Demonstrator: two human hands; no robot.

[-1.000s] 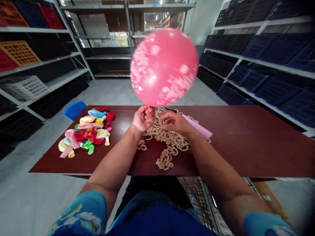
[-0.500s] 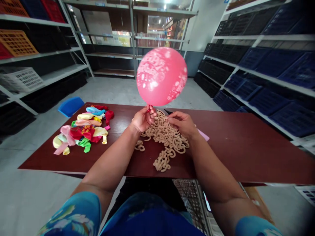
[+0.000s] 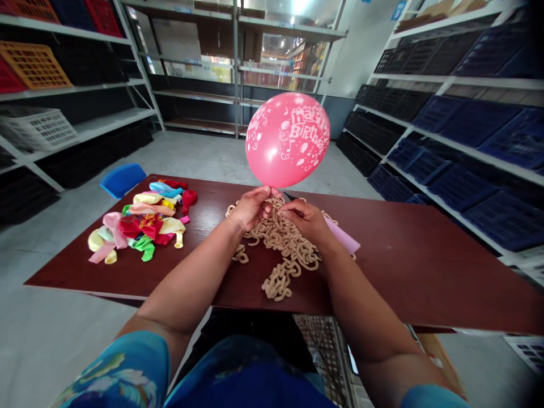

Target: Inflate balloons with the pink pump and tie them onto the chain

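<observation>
A blown-up red balloon (image 3: pixel 288 140) with white birthday print stands above my left hand (image 3: pixel 254 208), whose fingers are closed on its neck. My right hand (image 3: pixel 306 220) is just to the right, over the tan cord pile, with thumb and fingers pinched together; what they hold, if anything, is too small to make out. Beneath both hands lies a heap of looped tan cord (image 3: pixel 278 235). Flat balloons of many colours (image 3: pixel 148 218) are spread at the left of the table. A pink roll (image 3: pixel 343 235) lies beside my right wrist.
The dark red table (image 3: pixel 403 249) runs across the view. A blue chair (image 3: pixel 123 180) stands behind its left corner. Shelves with crates (image 3: pixel 471 170) line the right side, and other shelves (image 3: pixel 106 123) stand at the left and back. A dark pointed object lies behind my right hand.
The balloon has turned, so its lettering now shows, and sits slightly further right. My left hand has moved a little right and its fingers are more closed; my right hand has shifted slightly left.
</observation>
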